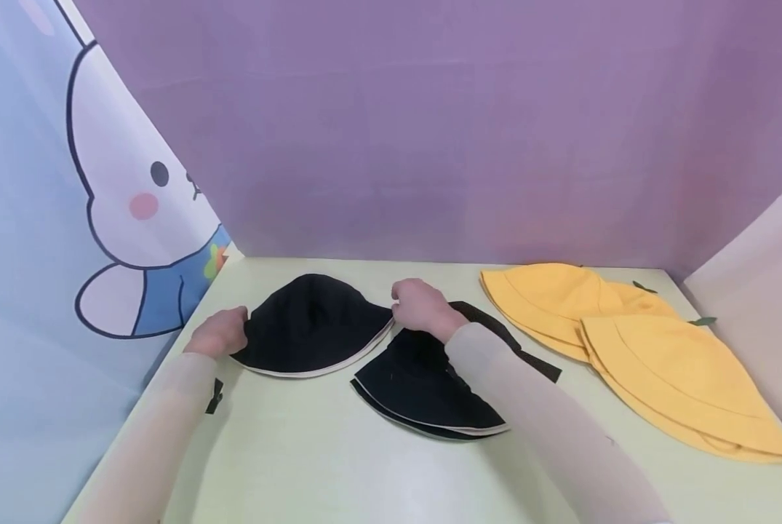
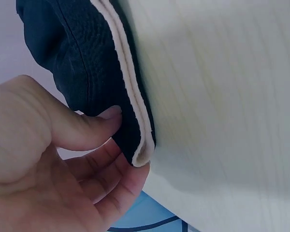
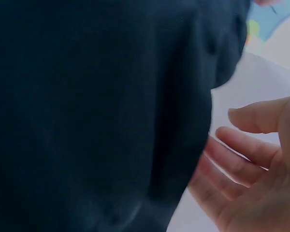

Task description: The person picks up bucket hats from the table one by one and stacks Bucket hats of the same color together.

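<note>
A black bucket hat (image 1: 312, 327) with a pale brim edge lies folded flat near the back of the table. My left hand (image 1: 220, 331) pinches its left brim corner, thumb (image 2: 99, 126) on top and fingers beneath. At the opposite corner is my right hand (image 1: 423, 306). In the right wrist view its thumb (image 3: 256, 116) stands apart from the dark cloth (image 3: 96, 111), while some fingertips disappear behind the cloth's edge. Below my right forearm lies a second folded black hat (image 1: 423, 386), partly hidden by the sleeve.
Folded yellow hats (image 1: 679, 378) with green leaf tabs overlap on the right of the pale table (image 1: 286, 451). A dark strap (image 1: 541, 364) sticks out beside the second black hat. Near my left wrist lies a small black strip (image 1: 215, 397). A purple cloth (image 1: 430, 145) hangs behind.
</note>
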`<state>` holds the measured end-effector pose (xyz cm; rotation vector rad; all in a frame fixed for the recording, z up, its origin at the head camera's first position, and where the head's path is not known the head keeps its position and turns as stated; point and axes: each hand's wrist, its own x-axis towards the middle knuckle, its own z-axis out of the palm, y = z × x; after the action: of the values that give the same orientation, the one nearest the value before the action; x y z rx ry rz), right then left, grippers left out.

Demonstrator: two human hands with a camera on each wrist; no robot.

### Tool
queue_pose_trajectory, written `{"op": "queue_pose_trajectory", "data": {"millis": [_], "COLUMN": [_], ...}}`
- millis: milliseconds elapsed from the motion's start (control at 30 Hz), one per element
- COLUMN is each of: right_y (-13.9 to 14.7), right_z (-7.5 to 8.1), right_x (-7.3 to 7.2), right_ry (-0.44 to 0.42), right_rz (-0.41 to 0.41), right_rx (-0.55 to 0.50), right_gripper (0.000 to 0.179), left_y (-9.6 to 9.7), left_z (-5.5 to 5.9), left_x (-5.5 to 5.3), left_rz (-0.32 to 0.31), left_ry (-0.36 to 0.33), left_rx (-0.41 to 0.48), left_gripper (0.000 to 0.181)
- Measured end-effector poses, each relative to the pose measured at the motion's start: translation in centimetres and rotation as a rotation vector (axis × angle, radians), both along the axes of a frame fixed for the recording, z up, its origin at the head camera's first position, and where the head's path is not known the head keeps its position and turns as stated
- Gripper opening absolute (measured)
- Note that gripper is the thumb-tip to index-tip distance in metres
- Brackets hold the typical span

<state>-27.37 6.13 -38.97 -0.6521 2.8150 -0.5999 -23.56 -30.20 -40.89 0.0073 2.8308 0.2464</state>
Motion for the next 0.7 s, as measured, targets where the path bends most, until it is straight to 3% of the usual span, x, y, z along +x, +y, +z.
{"op": "queue_pose_trajectory", "data": {"millis": [200,300,467,700], "right_y": [-1.8,-2.2,-2.2,-2.0], "right_z": [-1.2,-1.5,-1.8,-1.6], "right_x": [-0.1,-0.2,-0.3,-0.8], "right_ry": [-0.038,-0.061,-0.089,-0.17], "right_rz": [0.042,0.031,-0.013,-0.084], "right_rx": [0.154,0.16,0.08,-0.062], "right_gripper": [0.013,0.014,0.021,0.049], "left_y": [0.1,0.3,0.4,1.1], "left_z": [-0.2,-0.2,-0.3,-0.6], "left_x": [0.1,0.0,0.1,0.3], "left_rz": [0.009,0.009,0.003,0.027], "left_ry": [0.002,0.002,0.01,0.031], "left_rx": [-0.016,-0.009,0.0,-0.014], "left_gripper": [0.022,0.02,0.024,0.031]}}
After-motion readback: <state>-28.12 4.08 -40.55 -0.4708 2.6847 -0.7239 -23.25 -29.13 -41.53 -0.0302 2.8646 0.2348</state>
